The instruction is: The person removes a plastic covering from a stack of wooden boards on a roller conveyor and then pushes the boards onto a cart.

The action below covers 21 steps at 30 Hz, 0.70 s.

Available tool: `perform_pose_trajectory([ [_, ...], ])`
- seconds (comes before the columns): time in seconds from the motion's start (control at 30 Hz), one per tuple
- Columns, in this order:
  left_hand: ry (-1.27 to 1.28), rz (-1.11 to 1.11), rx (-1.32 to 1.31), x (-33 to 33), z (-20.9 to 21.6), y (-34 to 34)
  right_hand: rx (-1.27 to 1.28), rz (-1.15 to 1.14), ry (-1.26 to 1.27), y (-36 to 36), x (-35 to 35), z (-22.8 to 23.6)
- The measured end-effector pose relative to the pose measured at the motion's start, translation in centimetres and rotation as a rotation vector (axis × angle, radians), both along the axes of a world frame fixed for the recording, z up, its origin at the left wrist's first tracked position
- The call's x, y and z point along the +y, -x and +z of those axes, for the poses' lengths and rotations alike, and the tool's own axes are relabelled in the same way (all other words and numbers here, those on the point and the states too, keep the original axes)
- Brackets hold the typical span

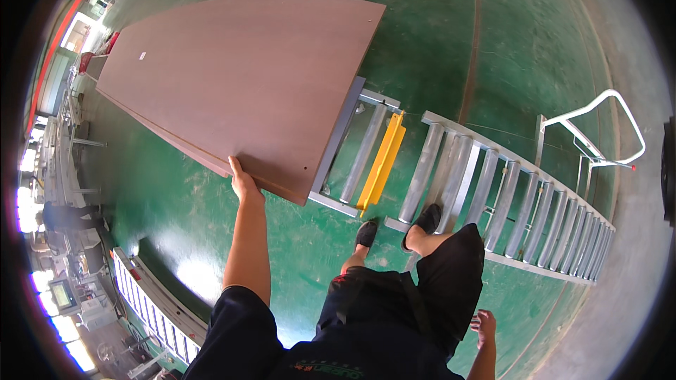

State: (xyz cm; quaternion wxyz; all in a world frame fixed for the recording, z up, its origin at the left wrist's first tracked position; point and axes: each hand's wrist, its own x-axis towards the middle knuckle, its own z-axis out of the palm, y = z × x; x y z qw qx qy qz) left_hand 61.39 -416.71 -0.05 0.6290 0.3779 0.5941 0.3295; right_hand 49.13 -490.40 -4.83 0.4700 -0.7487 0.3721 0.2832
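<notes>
A large flat brown board (246,77) lies in front of me on a roller conveyor section. Along its near long edge a second layer shows beneath, so it seems to be a stack. My left hand (246,183) grips that edge near the right-hand corner, with one digit on top and the other fingers hidden underneath. Down by my right thigh hangs my right hand (484,328), holding nothing, its fingers loosely apart. The board covers most of the conveyor section (362,155) that carries it.
A yellow metal bar (382,162) crosses that section's end. Beyond a gap, another roller conveyor (521,204) runs right, and one of my feet (426,218) is at its end. A white tubular handle (612,119) rises behind it. Another rack (155,302) and machinery (70,239) stand left.
</notes>
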Motion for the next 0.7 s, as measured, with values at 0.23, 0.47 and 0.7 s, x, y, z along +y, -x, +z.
perform_pose_trajectory([
  [0.23,-0.004,0.007,-0.036,-0.2,-0.7,0.4,-0.039,0.019,0.021,-0.2,-2.0,-0.4],
  [0.47,0.018,-0.028,0.003,-0.8,-0.6,0.1,-0.047,0.018,0.040,-1.1,-1.6,-0.2],
  [0.7,-0.001,-0.001,-0.075,-2.3,-0.3,-0.3,-0.064,0.010,0.036,-1.1,-0.3,-0.4],
])
